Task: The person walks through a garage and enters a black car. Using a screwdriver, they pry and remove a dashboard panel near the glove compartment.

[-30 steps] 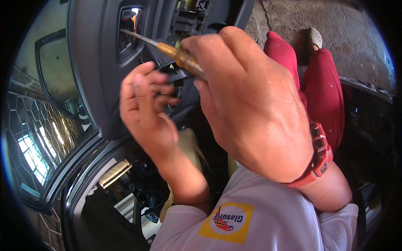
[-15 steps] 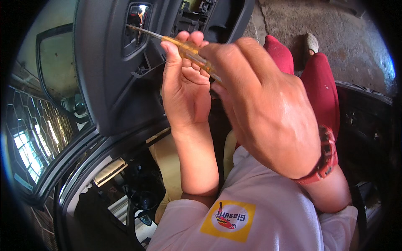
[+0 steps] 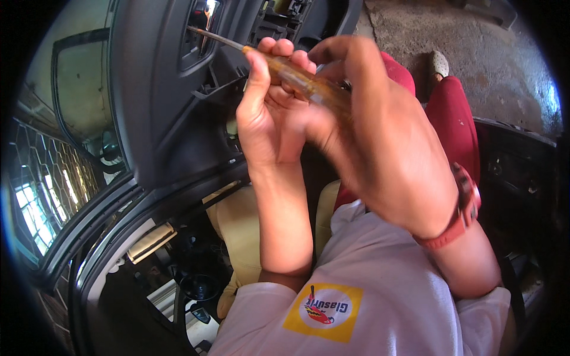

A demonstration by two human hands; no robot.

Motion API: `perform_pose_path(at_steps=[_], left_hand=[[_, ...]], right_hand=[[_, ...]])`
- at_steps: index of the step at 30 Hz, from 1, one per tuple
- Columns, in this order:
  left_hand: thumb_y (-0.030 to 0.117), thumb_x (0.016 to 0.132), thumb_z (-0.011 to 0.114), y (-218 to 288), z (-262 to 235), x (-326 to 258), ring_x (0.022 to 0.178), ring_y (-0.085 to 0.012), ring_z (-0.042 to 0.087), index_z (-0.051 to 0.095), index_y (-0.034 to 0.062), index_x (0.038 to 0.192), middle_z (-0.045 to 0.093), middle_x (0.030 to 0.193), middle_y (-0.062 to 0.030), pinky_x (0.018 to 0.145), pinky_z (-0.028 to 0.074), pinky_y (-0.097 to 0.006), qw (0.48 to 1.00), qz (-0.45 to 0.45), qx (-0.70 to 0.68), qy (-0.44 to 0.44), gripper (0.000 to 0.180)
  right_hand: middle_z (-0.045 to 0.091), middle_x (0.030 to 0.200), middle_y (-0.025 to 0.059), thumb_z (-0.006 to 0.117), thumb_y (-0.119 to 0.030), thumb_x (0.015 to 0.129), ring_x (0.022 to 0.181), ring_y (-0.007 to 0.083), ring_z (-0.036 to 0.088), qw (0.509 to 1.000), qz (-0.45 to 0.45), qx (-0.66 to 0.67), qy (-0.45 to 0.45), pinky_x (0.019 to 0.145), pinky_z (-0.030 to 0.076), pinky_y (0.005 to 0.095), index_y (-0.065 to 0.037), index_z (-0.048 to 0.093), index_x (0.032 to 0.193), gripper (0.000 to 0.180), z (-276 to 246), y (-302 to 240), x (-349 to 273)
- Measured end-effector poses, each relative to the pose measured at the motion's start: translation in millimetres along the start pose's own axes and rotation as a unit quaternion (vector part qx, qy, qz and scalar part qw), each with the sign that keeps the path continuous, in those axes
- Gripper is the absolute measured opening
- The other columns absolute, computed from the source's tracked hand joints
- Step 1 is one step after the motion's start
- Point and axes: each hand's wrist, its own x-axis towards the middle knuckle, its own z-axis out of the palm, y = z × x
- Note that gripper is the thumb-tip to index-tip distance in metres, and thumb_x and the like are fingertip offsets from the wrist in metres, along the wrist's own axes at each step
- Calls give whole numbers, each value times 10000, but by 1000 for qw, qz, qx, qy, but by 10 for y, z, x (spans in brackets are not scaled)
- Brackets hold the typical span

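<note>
A screwdriver (image 3: pixel 291 72) with an amber, see-through handle and a thin metal shaft slants across in front of me. Its tip lies over the recess of the inner door handle (image 3: pixel 205 21) in a dark car door panel (image 3: pixel 145 89); whether it touches anything there I cannot tell. My left hand (image 3: pixel 276 127), palm up, steadies the front of the grip between thumb and fingers. Around the rear of the handle is my right hand (image 3: pixel 404 154), smeared by motion, its thumb and forefinger spread loosely on either side. The handle's butt end is partly hidden by it.
Beyond the door lies a rough concrete floor (image 3: pixel 415 29). A person's leg in red trousers (image 3: pixel 454 127) and a pale shoe (image 3: pixel 439 63) show at upper right. Left are the window frame (image 3: pixel 89 237) and a tan seat (image 3: pixel 237 222).
Both hands and the screwdriver have shifted slightly right. My right hand's fingers have loosened and spread, showing more of the handle. The door panel appears a little higher and farther right.
</note>
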Motion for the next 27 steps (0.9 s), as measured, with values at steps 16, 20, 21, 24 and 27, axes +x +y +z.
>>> perform_pose_path(at_steps=[16,20,21,24,27], left_hand=[[361,1047,571,-104,95,-55,1239,-247,616,531,13,1413,626,1363,-183,1113,464,-409,997,55,44,-26,507],[333,1057,552,-9,-21,-69,1262,-262,610,517,13,1423,611,1381,-192,1109,474,-402,997,36,59,-25,487],[322,1058,553,10,-8,-76,1266,-265,609,514,12,1425,606,1387,-194,1107,476,-399,997,35,71,-19,482],[298,1053,570,-14,103,-102,1237,-264,619,524,16,1414,607,1385,-187,1083,489,-392,995,51,85,-9,461],[284,1042,599,-31,-67,-98,1144,-248,644,546,27,1388,649,1299,-150,1047,503,-390,997,45,25,-59,434]], right_hand=[[641,952,170,722,-77,897,837,366,665,993,61,105,3,735,546,383,4,520,1247,412,6,-141,107],[657,895,171,742,-94,886,822,414,660,999,-24,-43,0,729,535,412,-8,505,1259,450,-11,-215,92],[660,872,171,740,-98,890,810,418,659,994,-54,-90,-1,723,531,416,-10,502,1257,446,-7,-202,86],[662,878,190,723,-88,902,811,413,666,998,11,59,-6,705,524,421,0,495,1241,418,51,-113,46],[664,879,199,706,-90,918,818,406,674,998,11,64,3,692,522,424,10,488,1238,400,73,-116,23]])
